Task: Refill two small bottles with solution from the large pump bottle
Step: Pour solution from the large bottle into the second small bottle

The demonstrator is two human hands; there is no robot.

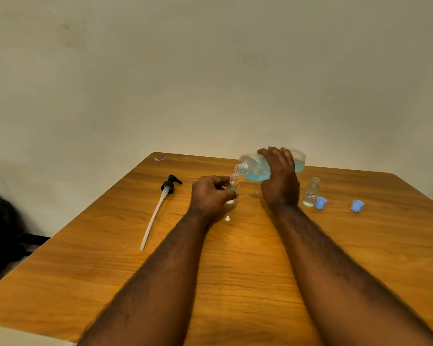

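Centre-right of the frame: the large clear plastic bottle (256, 168) of blue solution is tipped on its side above the wooden counter (235, 270). Its open threaded neck points left, just over the mouth of a small clear bottle (233, 183). The right hand (280, 178) curls its fingers over the large bottle's body. The left hand (209, 194) pinches the small bottle upright. To the right stand a second small clear bottle (311, 193), labelled and uncapped, a light-blue cap (320, 203) just beside it and another light-blue cap (357, 205) farther right. Left of centre lies a black pump head with white tube (164, 196).
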